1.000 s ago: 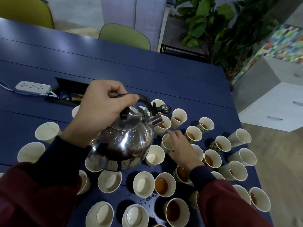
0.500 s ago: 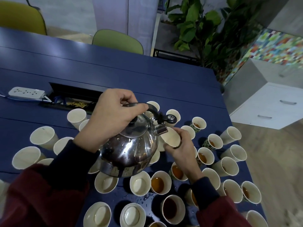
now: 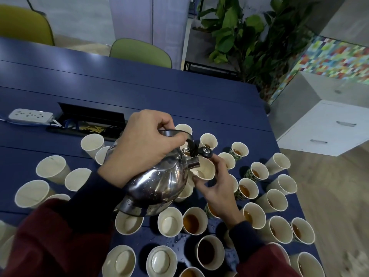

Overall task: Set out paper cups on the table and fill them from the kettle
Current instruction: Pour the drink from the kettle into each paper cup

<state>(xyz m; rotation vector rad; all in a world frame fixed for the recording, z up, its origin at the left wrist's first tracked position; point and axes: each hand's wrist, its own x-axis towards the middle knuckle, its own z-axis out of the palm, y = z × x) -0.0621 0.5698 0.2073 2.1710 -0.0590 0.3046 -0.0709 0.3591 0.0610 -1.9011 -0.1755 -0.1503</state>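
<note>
My left hand (image 3: 145, 142) grips the black handle of a shiny steel kettle (image 3: 159, 182), tilted with its spout over a raised paper cup (image 3: 205, 169). My right hand (image 3: 217, 188) holds that cup just under the spout. Several white paper cups stand on the blue table (image 3: 179, 100). Those on the right, such as one near cup (image 3: 192, 220), hold brown tea. Those on the left, like one large cup (image 3: 52, 166), look dry inside.
A white power strip (image 3: 30, 115) lies at the left beside an open cable slot (image 3: 91, 121). Green chairs (image 3: 139, 52) stand behind the table. A plant and a white drawer cabinet (image 3: 327, 128) are to the right. Water drops wet the table near the front cups.
My right hand picked a cup out of the group and lifted it to the spout. The kettle moved right and tipped further forward toward that cup.
</note>
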